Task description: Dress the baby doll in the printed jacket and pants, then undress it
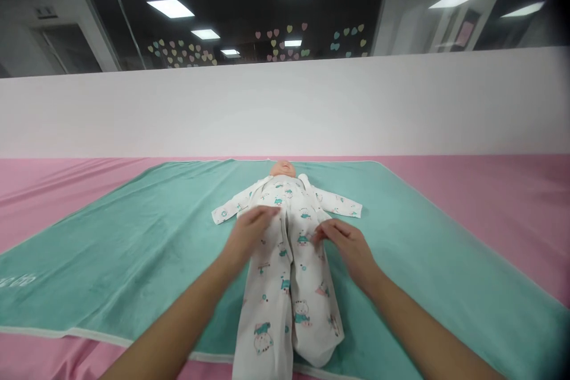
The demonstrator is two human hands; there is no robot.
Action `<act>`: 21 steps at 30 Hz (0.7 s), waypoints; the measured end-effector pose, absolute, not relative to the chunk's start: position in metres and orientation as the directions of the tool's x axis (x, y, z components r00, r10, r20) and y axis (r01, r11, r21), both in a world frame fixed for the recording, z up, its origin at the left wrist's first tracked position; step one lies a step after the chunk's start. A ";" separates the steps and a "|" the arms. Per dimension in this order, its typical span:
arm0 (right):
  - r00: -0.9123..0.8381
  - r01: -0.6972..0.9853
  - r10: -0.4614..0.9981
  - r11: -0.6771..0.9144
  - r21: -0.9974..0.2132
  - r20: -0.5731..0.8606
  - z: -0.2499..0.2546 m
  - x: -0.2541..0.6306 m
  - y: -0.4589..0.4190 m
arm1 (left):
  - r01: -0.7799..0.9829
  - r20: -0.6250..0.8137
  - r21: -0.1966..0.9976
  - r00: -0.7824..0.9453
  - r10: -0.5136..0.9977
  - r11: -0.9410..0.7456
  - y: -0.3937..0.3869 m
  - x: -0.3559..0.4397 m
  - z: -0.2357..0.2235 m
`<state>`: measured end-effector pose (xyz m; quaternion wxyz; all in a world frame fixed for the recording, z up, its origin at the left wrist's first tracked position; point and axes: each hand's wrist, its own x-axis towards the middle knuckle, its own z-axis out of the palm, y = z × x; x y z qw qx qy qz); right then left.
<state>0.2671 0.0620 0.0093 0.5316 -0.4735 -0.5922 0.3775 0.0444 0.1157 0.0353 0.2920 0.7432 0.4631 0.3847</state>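
White printed outfit (307, 276) is on a doll (284, 168), laid out on teal blanket (146, 237) w/ pink sheet (499, 208) below. Doll's head at far end, 2 sleeves spread to sides, 2 legs twd the person. L hand (255, 228) is over the outfit's L half, fingertips nr the front gap btwn the 2 sides; R hand (350, 243) is at the R outer edge, fingertips abt thigh level, a bit lower than L. Most of the cloth btwn & below the 2 hands. Both: fingers bent, thumbs close in; blurred, can't tell if either pinches fabric.
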 end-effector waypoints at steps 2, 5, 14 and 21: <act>0.131 0.331 0.949 0.232 -0.915 0.288 0.001 0.281 0.074 | 0.541 0.316 0.783 0.077 0.946 -0.306 0.138 0.023 0.027; 0.110 0.654 0.935 0.188 -0.733 0.338 -0.018 0.296 0.091 | 0.761 0.367 0.528 0.196 0.910 -0.376 0.169 -0.001 0.004; -0.332 0.871 0.847 0.444 -0.208 0.416 -0.023 0.277 0.086 | 0.747 0.356 0.301 0.489 0.796 -0.593 0.162 0.000 -0.014; -0.367 0.877 0.827 0.460 -0.138 0.426 -0.013 0.264 0.096 | 0.767 0.455 0.154 0.504 0.734 -0.623 0.145 0.010 -0.011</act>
